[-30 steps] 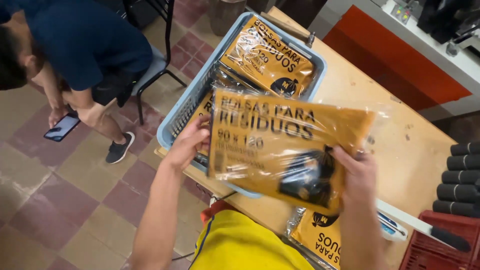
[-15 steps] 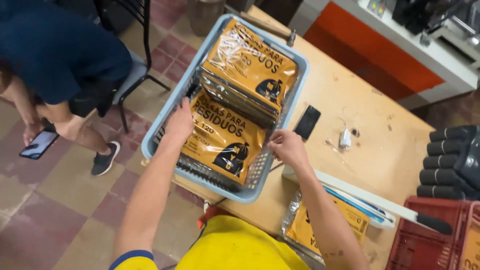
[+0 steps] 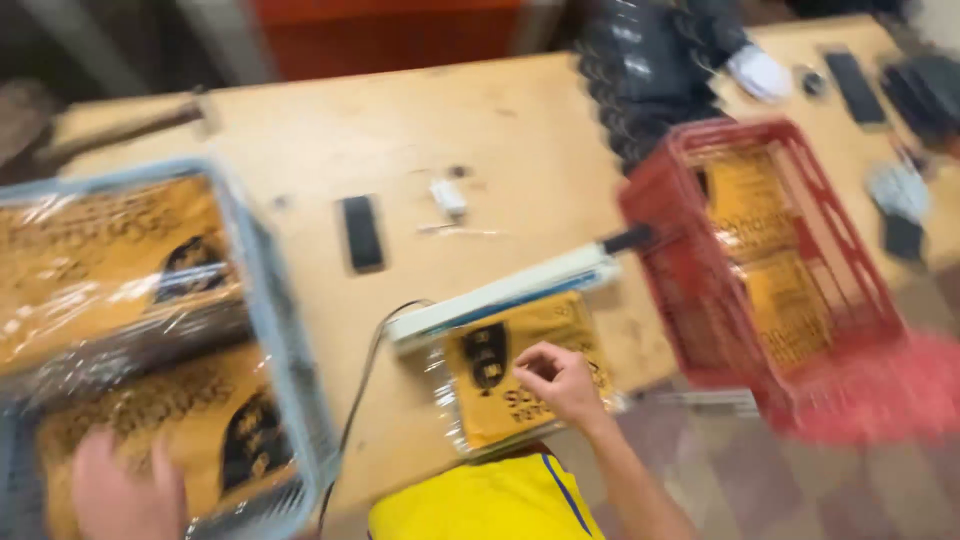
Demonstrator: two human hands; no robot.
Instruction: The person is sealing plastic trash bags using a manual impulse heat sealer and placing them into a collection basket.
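Note:
My left hand (image 3: 125, 495) lies flat on a yellow plastic-wrapped packet (image 3: 170, 425) inside the light blue crate (image 3: 275, 330) at the left. My right hand (image 3: 560, 380) has its fingers curled on another yellow packet (image 3: 500, 400), which lies on the wooden table (image 3: 420, 130) under the white sealing machine (image 3: 500, 300). The frame is blurred, so the exact grip is unclear.
A red crate (image 3: 790, 250) holding more yellow packets stands at the right table edge. A black phone (image 3: 362, 232) and a small white item (image 3: 448, 195) lie mid-table. Black rolls (image 3: 650, 80) sit at the back. A cable (image 3: 360, 380) runs beside the blue crate.
The large packet I held up went down into the blue crate. The view swung right, my right hand left the crate and reached the packet under the sealer.

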